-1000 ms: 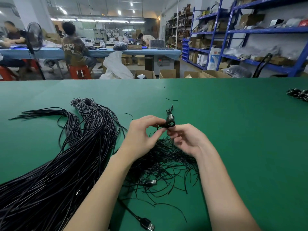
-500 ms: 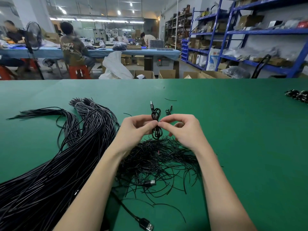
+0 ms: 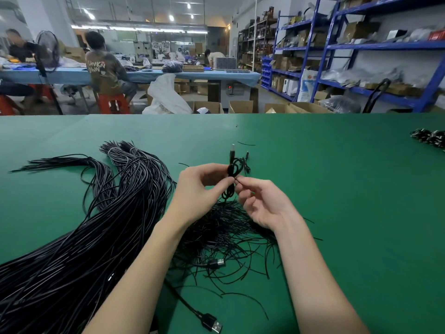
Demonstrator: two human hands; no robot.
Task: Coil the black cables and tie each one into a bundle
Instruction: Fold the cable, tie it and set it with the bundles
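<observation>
Above the green table (image 3: 337,189), the left hand (image 3: 201,189) pinches a coiled black USB cable (image 3: 232,173) upright at its middle. The right hand (image 3: 261,203), fingertips touching it there, pinches what looks like a thin tie; too small to tell. A heap of thin black ties (image 3: 228,232) lies below, and a large mass of uncoiled black cables (image 3: 72,249) spreads left.

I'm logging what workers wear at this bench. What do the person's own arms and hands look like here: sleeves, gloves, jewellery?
Both forearms are bare as far as the bottom edge of the frame, so no sleeves show. The left hand and the right hand wear no gloves. No watch, wristband or ring is visible on either one, and no markings show on the arms.
</observation>
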